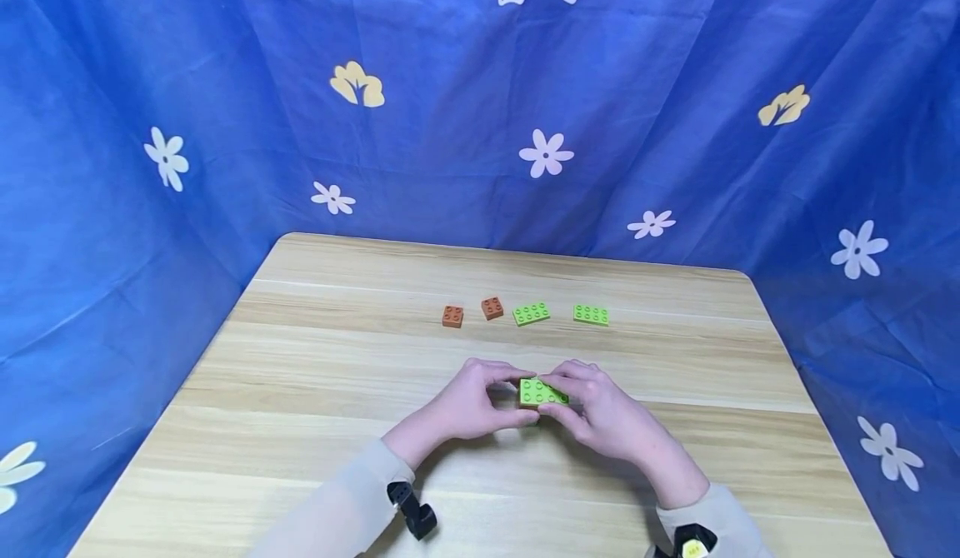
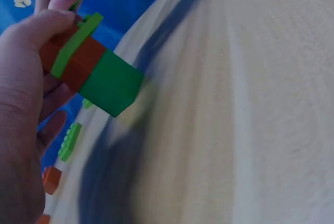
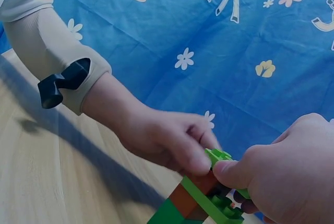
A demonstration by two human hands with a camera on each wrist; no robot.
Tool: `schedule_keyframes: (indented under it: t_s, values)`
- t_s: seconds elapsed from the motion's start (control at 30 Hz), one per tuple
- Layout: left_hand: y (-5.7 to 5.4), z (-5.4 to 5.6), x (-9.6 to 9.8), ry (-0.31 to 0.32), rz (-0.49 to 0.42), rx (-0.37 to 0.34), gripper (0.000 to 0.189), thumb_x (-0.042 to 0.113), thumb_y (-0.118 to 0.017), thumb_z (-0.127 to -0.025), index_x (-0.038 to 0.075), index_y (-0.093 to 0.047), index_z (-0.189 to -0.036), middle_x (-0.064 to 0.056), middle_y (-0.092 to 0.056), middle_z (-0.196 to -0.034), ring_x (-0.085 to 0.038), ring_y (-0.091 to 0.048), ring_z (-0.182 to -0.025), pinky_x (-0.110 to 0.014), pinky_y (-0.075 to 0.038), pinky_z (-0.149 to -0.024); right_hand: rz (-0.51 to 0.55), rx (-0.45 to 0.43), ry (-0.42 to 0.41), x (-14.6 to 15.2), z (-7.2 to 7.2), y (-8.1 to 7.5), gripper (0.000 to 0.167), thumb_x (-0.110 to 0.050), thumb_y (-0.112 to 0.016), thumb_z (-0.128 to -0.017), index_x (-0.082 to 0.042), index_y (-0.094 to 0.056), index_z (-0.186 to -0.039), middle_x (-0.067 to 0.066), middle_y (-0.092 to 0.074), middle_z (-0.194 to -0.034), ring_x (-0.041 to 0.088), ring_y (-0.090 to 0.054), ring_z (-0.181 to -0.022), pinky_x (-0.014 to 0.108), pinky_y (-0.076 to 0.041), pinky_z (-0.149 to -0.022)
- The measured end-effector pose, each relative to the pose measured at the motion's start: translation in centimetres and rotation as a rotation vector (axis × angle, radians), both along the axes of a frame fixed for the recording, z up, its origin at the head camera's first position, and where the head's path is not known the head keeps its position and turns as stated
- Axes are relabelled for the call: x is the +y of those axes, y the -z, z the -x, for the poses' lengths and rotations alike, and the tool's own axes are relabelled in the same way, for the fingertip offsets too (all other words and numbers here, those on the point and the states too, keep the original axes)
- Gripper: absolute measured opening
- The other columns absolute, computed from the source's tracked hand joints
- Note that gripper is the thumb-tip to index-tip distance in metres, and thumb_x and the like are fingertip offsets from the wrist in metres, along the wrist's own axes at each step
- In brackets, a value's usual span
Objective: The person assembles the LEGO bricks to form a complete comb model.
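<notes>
A stack of toy building bricks stands between my hands at the near middle of the table. Its dark green brick [image 2: 112, 83] is at the bottom, with a brown brick [image 2: 79, 65] and a light green plate [image 2: 77, 44] above. More brown shows above that, and another light green plate [image 1: 535, 391] forms the top. My left hand [image 1: 476, 400] grips the stack from the left, thumb at the near side. From the right, my right hand [image 1: 603, 408] pinches the top plate's right end between thumb and fingers. The fingers hide part of the upper layers.
Behind the hands lie two small brown bricks [image 1: 452, 316] and two loose light green plates, one slanted [image 1: 532, 314] and one further right [image 1: 592, 315]. A blue patterned curtain [image 1: 450, 125] hangs around the back and sides of the wooden table [image 1: 337, 341].
</notes>
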State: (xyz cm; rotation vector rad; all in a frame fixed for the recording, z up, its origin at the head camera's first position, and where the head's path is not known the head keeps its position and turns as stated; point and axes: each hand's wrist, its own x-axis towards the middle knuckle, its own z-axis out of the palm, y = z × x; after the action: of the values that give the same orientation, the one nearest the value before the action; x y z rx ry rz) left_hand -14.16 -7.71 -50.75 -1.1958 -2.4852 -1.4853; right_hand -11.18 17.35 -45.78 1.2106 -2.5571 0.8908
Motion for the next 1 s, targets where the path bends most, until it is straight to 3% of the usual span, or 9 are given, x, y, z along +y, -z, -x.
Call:
schedule_keyframes:
  t_s: [0.13, 0.23, 0.33, 0.73, 1.0]
  values:
    - [-0.6, 0.1, -0.1, 0.02, -0.047, 0.068, 0.051, 0.038, -0.089, -0.088, 0.009, -0.076, -0.128, 0.005, -0.076, -0.119, -0.009, -0.071, -0.111, -0.031, -0.056, -0.098, 0.003, 0.0, -0.004, 0.0, 0.0, 0.0, 0.034, -0.024, -0.079, -0.099, -0.007, -0.075, -0.128, -0.005, -0.07, -0.113, 0.01, -0.065, -0.103, 0.036, -0.058, -0.088]
    - [-1.0, 0.2, 0.0, 0.051, -0.081, 0.089, 0.043, 0.035, -0.088, -0.09, 0.013, -0.078, -0.126, 0.005, -0.077, -0.118, -0.008, -0.072, -0.109, -0.032, -0.059, -0.094, -0.004, -0.007, -0.001, 0.1, 0.0, 0.0, 0.034, -0.025, -0.078, -0.099, -0.009, -0.075, -0.129, -0.007, -0.069, -0.113, 0.009, -0.064, -0.102, 0.036, -0.057, -0.087]
    - [-1.2, 0.2, 0.0, 0.068, -0.102, 0.097, 0.038, 0.032, -0.087, -0.091, 0.015, -0.079, -0.124, 0.007, -0.078, -0.115, -0.006, -0.073, -0.106, -0.034, -0.06, -0.09, -0.011, -0.014, 0.001, 0.1, 0.0, -0.1, 0.034, -0.025, -0.077, -0.1, -0.009, -0.075, -0.13, -0.007, -0.069, -0.113, 0.009, -0.064, -0.103, 0.037, -0.057, -0.088]
    - [-0.9, 0.5, -0.2, 0.1, -0.101, 0.125, 0.031, 0.026, -0.083, -0.095, 0.011, -0.079, -0.122, 0.003, -0.078, -0.113, -0.007, -0.073, -0.106, -0.026, -0.057, -0.094, -0.018, -0.041, 0.015, 0.1, -0.1, 0.0, 0.033, -0.025, -0.076, -0.101, -0.008, -0.075, -0.129, -0.005, -0.07, -0.116, 0.011, -0.064, -0.108, 0.038, -0.057, -0.093]
    - [-0.8, 0.4, -0.1, 0.091, -0.093, 0.12, 0.031, 0.028, -0.083, -0.095, 0.011, -0.079, -0.121, 0.003, -0.078, -0.113, -0.007, -0.073, -0.105, -0.026, -0.058, -0.093, -0.019, -0.042, 0.028, 0.0, -0.1, 0.0, 0.033, -0.029, -0.076, -0.101, -0.01, -0.075, -0.128, -0.007, -0.071, -0.116, 0.01, -0.064, -0.108, 0.039, -0.056, -0.095]
